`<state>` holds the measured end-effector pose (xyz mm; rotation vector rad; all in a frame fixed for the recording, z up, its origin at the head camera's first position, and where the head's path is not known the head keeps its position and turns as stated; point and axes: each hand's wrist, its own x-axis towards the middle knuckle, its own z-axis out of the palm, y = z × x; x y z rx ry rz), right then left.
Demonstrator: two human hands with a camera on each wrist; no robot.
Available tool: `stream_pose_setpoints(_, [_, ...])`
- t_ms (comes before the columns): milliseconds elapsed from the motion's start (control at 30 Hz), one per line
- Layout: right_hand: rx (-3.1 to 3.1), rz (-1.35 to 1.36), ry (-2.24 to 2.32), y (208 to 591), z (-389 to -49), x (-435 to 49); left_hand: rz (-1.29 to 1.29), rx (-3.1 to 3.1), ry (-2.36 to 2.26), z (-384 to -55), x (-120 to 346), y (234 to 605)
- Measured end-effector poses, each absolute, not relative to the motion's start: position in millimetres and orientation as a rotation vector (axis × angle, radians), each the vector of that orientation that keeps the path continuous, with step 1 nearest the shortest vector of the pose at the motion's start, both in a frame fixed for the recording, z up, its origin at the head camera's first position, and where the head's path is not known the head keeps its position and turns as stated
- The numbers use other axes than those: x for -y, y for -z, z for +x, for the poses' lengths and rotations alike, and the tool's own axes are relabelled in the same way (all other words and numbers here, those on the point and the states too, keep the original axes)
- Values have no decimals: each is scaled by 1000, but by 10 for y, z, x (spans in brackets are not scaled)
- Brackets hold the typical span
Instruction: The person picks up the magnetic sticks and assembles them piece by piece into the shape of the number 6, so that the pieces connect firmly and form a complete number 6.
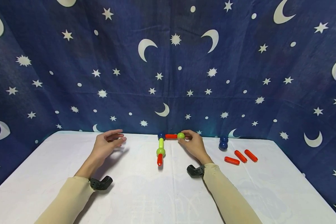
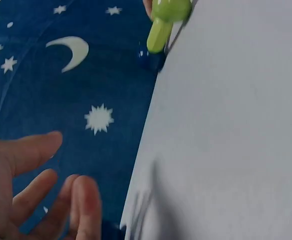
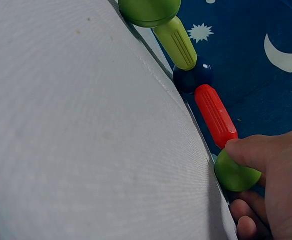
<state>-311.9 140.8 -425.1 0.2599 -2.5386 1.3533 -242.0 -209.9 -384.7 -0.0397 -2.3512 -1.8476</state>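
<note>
An L-shaped chain of toy balls and rods lies near the table's back edge. Its corner is a dark blue ball point(image 3: 192, 75), joined to a yellow-green rod point(image 1: 161, 143) and a red rod point(image 3: 216, 116). Toward the front, the yellow-green rod meets a green ball point(image 1: 161, 152), and a second red rod point(image 1: 160, 160) sticks out from that. At the chain's right end is another green ball point(image 3: 235, 172), pinched by my right hand point(image 1: 195, 145) between thumb and fingers. To the left, my left hand point(image 1: 105, 145) hovers over the table, holding nothing, fingers loosely bent.
Two dark blue balls point(image 1: 223, 145) sit together at the right of the white table point(image 1: 145, 196). Three loose red rods point(image 1: 240, 156) lie in front of them. A dark blue curtain point(image 1: 168, 87) with moons and stars rises behind the table.
</note>
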Motion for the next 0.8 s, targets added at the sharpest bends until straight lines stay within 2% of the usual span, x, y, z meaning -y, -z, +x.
stream_pose_setpoints(367, [2553,243,-1337,4252,-3116,-1403,187,2382,1635,-2456,2337,3926])
stream_pose_setpoints(800, [2548,256,-1344,4248,-3120,-1406,56,2603,1506,-2551,2400,4033])
